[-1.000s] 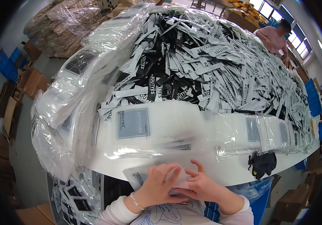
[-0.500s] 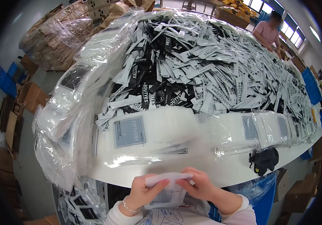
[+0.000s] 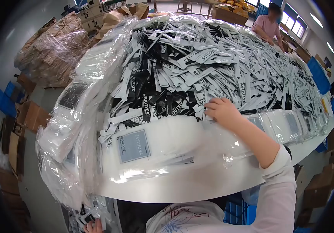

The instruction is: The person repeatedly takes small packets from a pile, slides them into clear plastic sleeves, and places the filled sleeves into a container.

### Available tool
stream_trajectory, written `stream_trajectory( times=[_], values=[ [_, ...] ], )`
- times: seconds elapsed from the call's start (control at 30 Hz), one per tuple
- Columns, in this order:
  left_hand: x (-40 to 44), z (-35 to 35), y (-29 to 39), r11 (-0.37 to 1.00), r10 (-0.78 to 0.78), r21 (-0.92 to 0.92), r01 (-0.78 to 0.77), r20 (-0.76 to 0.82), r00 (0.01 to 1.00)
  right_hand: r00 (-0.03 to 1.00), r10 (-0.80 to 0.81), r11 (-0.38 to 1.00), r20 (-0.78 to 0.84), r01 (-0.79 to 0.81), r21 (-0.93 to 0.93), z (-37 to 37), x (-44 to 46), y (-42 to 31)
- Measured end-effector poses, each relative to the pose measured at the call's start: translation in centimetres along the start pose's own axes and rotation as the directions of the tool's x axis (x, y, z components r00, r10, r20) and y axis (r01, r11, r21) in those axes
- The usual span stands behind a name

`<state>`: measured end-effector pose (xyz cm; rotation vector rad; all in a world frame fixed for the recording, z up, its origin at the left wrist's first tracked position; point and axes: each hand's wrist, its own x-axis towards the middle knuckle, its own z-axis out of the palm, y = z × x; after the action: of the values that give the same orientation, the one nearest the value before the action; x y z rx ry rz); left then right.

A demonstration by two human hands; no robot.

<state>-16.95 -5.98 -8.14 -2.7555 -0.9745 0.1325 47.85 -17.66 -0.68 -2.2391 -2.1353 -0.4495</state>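
Observation:
My right hand (image 3: 223,111) reaches over the table to the near edge of a large heap of slim white and black sachets (image 3: 221,83) printed "ABOUTYES". Its fingers are bent and slightly apart, touching the sachets; no held piece shows. At the lower left, my left hand (image 3: 93,226) is partly cut off by the frame. Its fingers are a little apart against a small pouch with a black label (image 3: 88,218), among several pouches below the table edge. A stack of translucent pouches with a grey label (image 3: 134,147) lies in front of the heap.
Clear-wrapped pouch stacks (image 3: 73,97) line the table's left side, with more stacks (image 3: 277,126) at the right front. A blue crate (image 3: 238,211) stands below the table edge. A person (image 3: 268,27) in a pink top works at the far right. Cardboard boxes (image 3: 34,116) stand left.
Both hands were together at the table edge holding a translucent white pouch. They have parted: the right went forward to the sachets, the left down to the lower left. That pouch no longer shows between them.

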Motion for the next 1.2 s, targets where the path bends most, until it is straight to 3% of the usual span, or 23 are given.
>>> stream_trajectory(
  times=[0.03, 0.13, 0.17, 0.23, 0.3, 0.37, 0.47, 0.5, 0.53, 0.57, 0.6, 0.63, 0.67, 0.8, 0.87, 0.93, 1.0, 1.03, 1.07, 1.1, 1.13, 1.17, 1.2],
  values=[
    [-0.5, 1.3, 0.3, 0.996, -0.036, 0.085, 0.039, -0.031, 0.999, 0.996, -0.084, 0.996, 0.024, 0.085, -0.012, 0.2, 0.6, 0.7],
    [-0.9, 4.4, 3.1, 0.944, -0.316, -0.097, 0.315, -0.002, 0.949, 0.992, 0.095, 0.968, -0.088, -0.071, 0.240, 0.3, 2.6, 0.8],
    [-1.0, 5.6, 2.9, 0.943, -0.288, -0.149, 0.299, 0.087, 0.954, 0.971, 0.144, 0.969, -0.190, -0.100, 0.226, 1.3, 3.6, 0.9],
    [-0.7, 7.5, 2.0, 0.927, -0.215, -0.252, 0.277, 0.247, 0.945, 0.964, 0.252, 0.959, -0.080, -0.238, 0.151, 1.8, 5.4, -0.1],
    [0.2, 7.9, 2.0, 0.874, -0.293, -0.351, 0.336, 0.169, 0.941, 0.942, 0.334, 0.940, 0.015, -0.334, 0.069, 3.2, 6.7, -0.3],
    [1.3, 7.5, 2.1, 0.848, -0.333, -0.412, 0.334, 0.078, 0.940, 0.953, 0.302, 0.949, -0.018, -0.298, 0.106, 4.2, 6.9, 0.2],
    [3.3, 6.5, 4.4, 0.719, -0.550, -0.509, 0.474, 0.003, 0.835, 0.964, 0.263, 0.963, -0.047, -0.259, 0.080, 3.7, 6.7, 0.1],
    [3.3, 7.4, 4.4, 0.739, -0.495, -0.522, 0.427, 0.011, 0.869, 0.967, 0.244, 0.969, -0.068, -0.241, 0.059, 3.6, 6.6, 0.1],
    [3.0, 8.2, 4.9, 0.636, -0.522, -0.623, 0.456, 0.089, 0.848, 0.972, 0.216, 0.976, -0.089, -0.213, 0.044, 3.7, 6.5, 0.1],
    [2.9, 7.6, 5.0, 0.518, -0.508, -0.607, 0.603, 0.348, 0.788, 0.974, 0.212, 0.977, -0.074, -0.213, -0.005, 4.1, 6.4, 0.3],
    [1.4, 10.4, 4.4, 0.471, -0.470, -0.630, 0.617, 0.413, 0.780, 0.978, 0.198, 0.978, -0.063, -0.201, -0.047, 4.8, 6.5, 0.6],
    [2.5, 8.2, 5.0, 0.309, -0.503, -0.733, 0.606, 0.414, 0.758, 0.981, 0.189, 0.980, -0.051, -0.192, -0.059, 5.0, 6.8, 0.7],
    [2.3, 8.8, 4.9, 0.353, -0.526, -0.769, 0.534, 0.309, 0.792, 0.983, 0.181, 0.980, -0.038, -0.184, -0.071, 4.7, 6.9, 0.6],
    [1.6, 10.3, 4.0, -0.062, -0.286, -0.644, 0.763, 0.743, 0.604, 0.989, 0.142, 0.947, 0.049, -0.150, 0.285, 2.1, 7.0, -0.3],
    [2.2, 8.4, 4.4, -0.167, -0.300, -0.596, 0.785, 0.789, 0.535, 0.976, 0.121, 0.940, -0.180, -0.054, 0.337, 0.8, 6.6, -0.8],
    [1.3, 11.6, 4.5, -0.218, -0.274, -0.551, 0.805, 0.826, 0.492, 0.832, 0.435, 0.814, -0.345, -0.200, 0.545, -0.6, 5.7, -1.5],
    [1.9, 11.2, 4.2, -0.116, -0.296, -0.586, 0.802, 0.791, 0.535, 0.713, 0.560, 0.614, -0.422, -0.014, 0.789, -2.9, 4.0, -2.7],
    [2.6, 11.0, 3.9, -0.058, -0.300, -0.602, 0.796, 0.771, 0.561, 0.696, 0.596, 0.566, -0.400, -0.011, 0.824, -4.1, 2.1, -3.1],
    [3.3, 10.3, 3.6, -0.030, -0.429, -0.659, 0.751, 0.688, 0.586, 0.677, 0.632, 0.520, -0.378, -0.008, 0.854, -5.4, -0.2, -3.7],
    [3.9, 8.9, 3.4, 0.010, -0.543, -0.710, 0.704, 0.587, 0.600, 0.385, 0.894, 0.283, -0.231, -0.083, 0.956, -6.5, -2.6, -5.5],
    [4.7, 7.3, 3.5, 0.060, -0.644, -0.757, 0.651, 0.469, 0.605, 0.420, 0.821, 0.497, -0.387, -0.191, 0.846, -6.6, -6.8, -4.9],
    [5.8, 5.6, 4.4, 0.262, -0.808, -0.818, 0.513, 0.104, 0.580, 0.432, 0.814, 0.363, -0.388, 0.144, 0.921, -7.6, -7.6, -7.6],
    [6.9, 2.5, 5.3, 0.436, -0.779, -0.789, 0.433, -0.089, 0.621, 0.444, 0.807, 0.171, -0.389, 0.455, 0.874, -8.6, -8.4, -10.3]
  ],
)
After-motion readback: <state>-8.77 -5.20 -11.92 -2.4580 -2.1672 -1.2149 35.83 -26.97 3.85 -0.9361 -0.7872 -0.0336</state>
